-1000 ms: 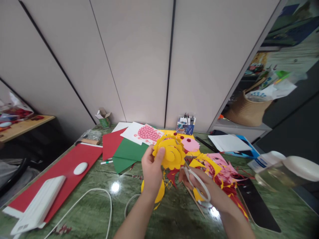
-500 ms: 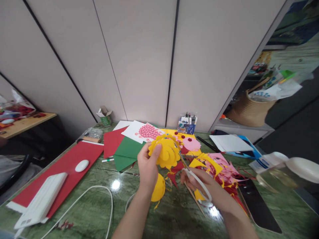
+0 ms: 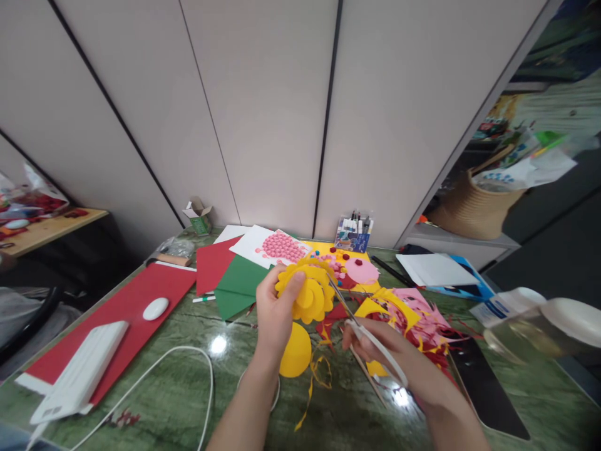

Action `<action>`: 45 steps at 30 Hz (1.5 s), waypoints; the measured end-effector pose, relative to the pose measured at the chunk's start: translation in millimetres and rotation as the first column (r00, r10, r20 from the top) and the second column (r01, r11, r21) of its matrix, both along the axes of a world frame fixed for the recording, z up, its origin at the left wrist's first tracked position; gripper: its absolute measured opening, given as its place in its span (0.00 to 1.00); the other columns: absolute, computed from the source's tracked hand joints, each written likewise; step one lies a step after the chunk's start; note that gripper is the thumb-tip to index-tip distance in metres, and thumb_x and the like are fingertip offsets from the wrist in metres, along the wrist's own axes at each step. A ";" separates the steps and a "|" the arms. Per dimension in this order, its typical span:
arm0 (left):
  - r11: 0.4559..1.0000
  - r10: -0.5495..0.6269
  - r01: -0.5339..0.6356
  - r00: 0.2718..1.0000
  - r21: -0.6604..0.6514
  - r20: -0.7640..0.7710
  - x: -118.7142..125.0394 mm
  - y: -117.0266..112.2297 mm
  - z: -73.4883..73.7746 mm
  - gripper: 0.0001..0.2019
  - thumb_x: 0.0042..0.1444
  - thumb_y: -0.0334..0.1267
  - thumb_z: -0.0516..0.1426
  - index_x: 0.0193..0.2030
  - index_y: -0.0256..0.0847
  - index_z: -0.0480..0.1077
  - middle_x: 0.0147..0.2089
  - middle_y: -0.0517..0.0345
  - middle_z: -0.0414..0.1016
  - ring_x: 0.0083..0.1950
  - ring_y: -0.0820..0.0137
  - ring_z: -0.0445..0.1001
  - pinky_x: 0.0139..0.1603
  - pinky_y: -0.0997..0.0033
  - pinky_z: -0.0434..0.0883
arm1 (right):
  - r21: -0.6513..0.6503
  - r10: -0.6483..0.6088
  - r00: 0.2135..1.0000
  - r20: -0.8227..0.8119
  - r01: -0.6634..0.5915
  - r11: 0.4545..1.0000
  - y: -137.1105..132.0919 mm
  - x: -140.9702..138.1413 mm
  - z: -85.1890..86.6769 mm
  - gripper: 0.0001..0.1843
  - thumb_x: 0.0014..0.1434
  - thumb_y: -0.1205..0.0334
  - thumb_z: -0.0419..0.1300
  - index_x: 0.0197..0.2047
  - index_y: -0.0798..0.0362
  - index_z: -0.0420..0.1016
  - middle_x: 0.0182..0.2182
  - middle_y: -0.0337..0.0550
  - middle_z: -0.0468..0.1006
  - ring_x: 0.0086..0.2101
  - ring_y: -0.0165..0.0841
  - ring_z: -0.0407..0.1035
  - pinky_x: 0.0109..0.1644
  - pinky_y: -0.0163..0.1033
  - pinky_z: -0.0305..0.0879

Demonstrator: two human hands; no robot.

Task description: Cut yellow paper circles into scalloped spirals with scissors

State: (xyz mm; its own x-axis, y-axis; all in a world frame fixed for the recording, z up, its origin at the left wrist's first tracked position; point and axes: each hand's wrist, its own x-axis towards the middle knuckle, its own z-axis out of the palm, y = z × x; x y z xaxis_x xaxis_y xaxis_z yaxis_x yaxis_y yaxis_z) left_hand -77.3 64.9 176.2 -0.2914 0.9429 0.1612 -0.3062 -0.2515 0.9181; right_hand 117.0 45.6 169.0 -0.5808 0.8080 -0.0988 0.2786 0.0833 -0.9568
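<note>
My left hand (image 3: 273,312) is closed on a yellow paper flower (image 3: 306,292) with scalloped petals, thumb on its front, held above the green table (image 3: 178,401). My right hand (image 3: 375,351) grips white-handled scissors (image 3: 361,329), whose blades point up-left at the flower's right edge. A yellow paper disc (image 3: 295,357) hangs below the flower, and a thin yellow strip (image 3: 313,385) curls down toward the table.
Red and green paper sheets (image 3: 225,275), a white card with pink dots (image 3: 277,246), pink, yellow and red scraps (image 3: 413,313), a pen box (image 3: 353,235), a white mouse (image 3: 156,307), a white keyboard (image 3: 77,369), a cable (image 3: 178,357), a black tablet (image 3: 483,388) and a jar (image 3: 539,326).
The flower and my left hand shifted slightly left and turned. The scissors moved up to the flower's edge. A longer yellow strip now dangles below the disc.
</note>
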 end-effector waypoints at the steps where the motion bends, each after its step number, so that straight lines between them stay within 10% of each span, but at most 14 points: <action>1: 1.000 -0.009 0.009 1.000 -0.003 -0.017 0.0 -0.1 -0.2 0.13 0.51 0.41 0.60 0.27 0.38 0.61 0.24 0.65 0.61 0.24 0.78 0.62 0.25 0.79 0.58 | 0.009 -0.015 1.000 -0.003 0.015 1.000 -0.3 0.0 0.3 0.23 0.60 0.42 0.50 0.35 0.54 0.70 0.28 0.40 0.66 0.30 0.32 0.59 0.32 0.35 0.55; 45: 0.977 -0.206 0.167 0.905 -0.133 -0.372 -34.7 -5.3 12.5 0.10 0.45 0.39 0.63 0.24 0.38 0.66 0.23 0.62 0.66 0.23 0.75 0.65 0.21 0.78 0.61 | 0.028 0.119 0.963 0.241 -0.130 0.991 -2.2 25.5 -0.2 0.19 0.61 0.47 0.51 0.33 0.52 0.75 0.29 0.43 0.74 0.29 0.34 0.65 0.31 0.34 0.60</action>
State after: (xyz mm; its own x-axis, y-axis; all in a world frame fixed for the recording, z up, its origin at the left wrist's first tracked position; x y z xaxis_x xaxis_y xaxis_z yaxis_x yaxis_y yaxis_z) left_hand -112.0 59.6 188.7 -0.0431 0.9905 0.1308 0.0391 -0.1291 0.9909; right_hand 142.5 43.4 168.9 -0.6409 0.7373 -0.2135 0.4833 0.1715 -0.8585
